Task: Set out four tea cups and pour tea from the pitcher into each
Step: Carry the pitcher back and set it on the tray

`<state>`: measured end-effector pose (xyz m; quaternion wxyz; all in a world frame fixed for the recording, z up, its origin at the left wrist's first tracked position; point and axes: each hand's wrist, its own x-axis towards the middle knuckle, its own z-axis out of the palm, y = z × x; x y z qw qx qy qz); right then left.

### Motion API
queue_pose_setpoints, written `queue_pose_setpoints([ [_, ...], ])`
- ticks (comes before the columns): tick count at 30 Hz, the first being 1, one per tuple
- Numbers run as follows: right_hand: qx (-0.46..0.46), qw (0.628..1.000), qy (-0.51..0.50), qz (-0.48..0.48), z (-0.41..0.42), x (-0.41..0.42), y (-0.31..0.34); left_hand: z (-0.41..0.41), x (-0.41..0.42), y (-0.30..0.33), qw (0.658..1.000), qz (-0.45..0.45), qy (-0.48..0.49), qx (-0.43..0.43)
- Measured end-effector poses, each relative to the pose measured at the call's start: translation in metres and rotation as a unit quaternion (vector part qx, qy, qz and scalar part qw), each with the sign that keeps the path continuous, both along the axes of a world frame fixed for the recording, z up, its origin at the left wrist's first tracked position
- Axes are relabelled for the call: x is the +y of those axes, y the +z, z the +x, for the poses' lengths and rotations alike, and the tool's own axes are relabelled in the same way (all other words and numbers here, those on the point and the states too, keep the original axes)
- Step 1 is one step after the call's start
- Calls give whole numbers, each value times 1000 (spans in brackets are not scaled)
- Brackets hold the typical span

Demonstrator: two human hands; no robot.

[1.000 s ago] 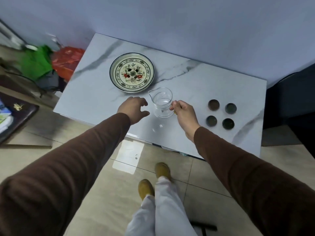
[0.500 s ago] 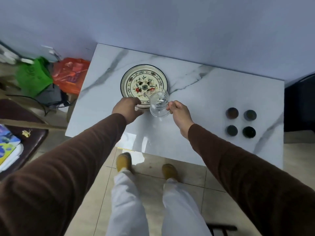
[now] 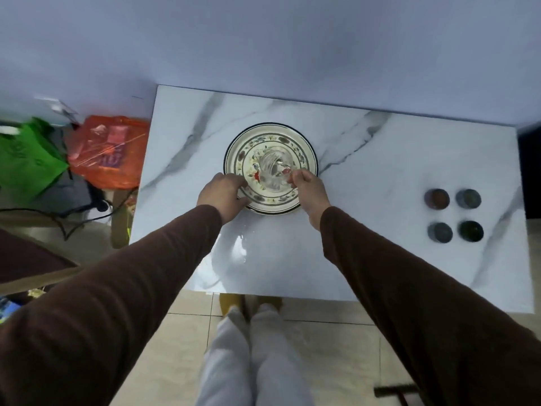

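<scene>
Right hand (image 3: 307,190) pinches the glass pitcher (image 3: 270,168) by its handle, over the patterned plate (image 3: 304,153), spout pointing up-left. Left hand (image 3: 224,194), fingers curled, touches the plate's rim. Earlier, the pitcher was nearer the table (image 3: 380,159) edge.

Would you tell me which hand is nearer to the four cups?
Right. The right hand holds the pitcher over the plate, left of the cups; the left hand sits farther left.

Bare white marble tabletop (image 3: 377,183) between round floral-patterned ceramic plate (image 3: 307,159) and four small dark tea cups (image 3: 453,215) at right.
</scene>
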<state>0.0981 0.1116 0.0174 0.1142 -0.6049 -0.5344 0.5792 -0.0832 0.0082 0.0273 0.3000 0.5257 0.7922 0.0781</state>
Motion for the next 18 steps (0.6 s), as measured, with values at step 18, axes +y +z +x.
queue_pose_setpoints([
  [18,25,998,50,-6,-9,44,-58,-7,36,-44,999,-19,-22,-14],
])
